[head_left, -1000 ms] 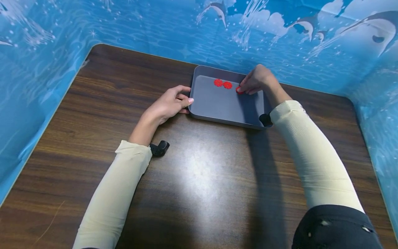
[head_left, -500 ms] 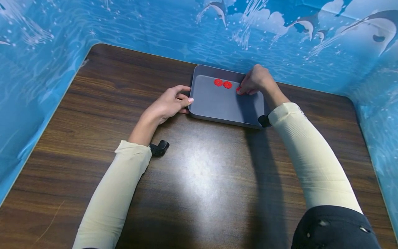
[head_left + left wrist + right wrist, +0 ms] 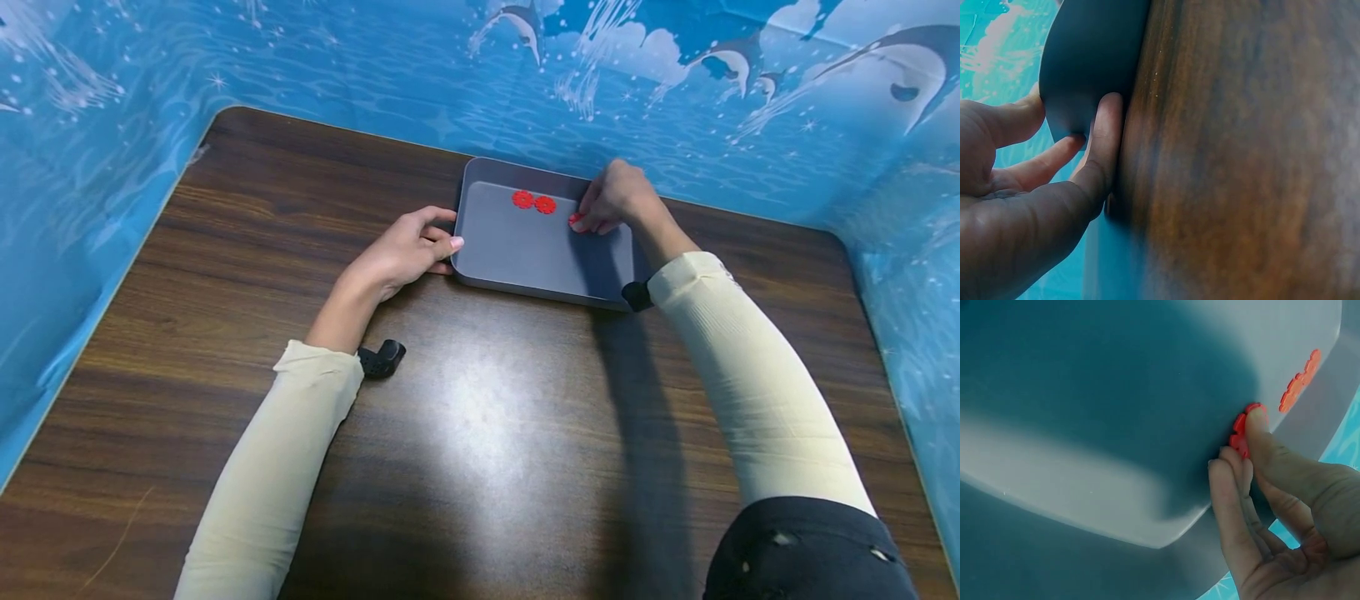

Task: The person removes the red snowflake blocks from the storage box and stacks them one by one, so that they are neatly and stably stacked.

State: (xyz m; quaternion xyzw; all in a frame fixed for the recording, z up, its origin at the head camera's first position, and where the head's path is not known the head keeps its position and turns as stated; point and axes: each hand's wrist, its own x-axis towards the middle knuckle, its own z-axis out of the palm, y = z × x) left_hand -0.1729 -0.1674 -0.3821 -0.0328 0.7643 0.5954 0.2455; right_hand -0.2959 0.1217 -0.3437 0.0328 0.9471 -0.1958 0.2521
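Observation:
A grey rectangular tray (image 3: 540, 254) lies near the table's far edge. My left hand (image 3: 408, 250) holds its left side, thumb at the rim and fingers against the outer wall; the left wrist view shows the fingers (image 3: 1105, 134) low along that wall. Inside the tray, my right hand (image 3: 615, 200) pinches a red notched plastic disc (image 3: 1239, 434) between thumb and fingers, close to the tray floor. The fingers cover part of this disc. Two similar red discs, a left one (image 3: 522, 199) and a right one (image 3: 545, 205), lie side by side near the far wall.
The tray stands on a dark wood-grain table (image 3: 480, 467). A blue sea-print curtain (image 3: 375, 67) with dolphins runs behind it and along both sides. Small black devices sit at both wrists, such as the left wrist camera (image 3: 382, 358).
The right hand has shifted very slightly with its red disc inside the tray. The left hand stays at the tray's left side, and the two lying discs keep their places.

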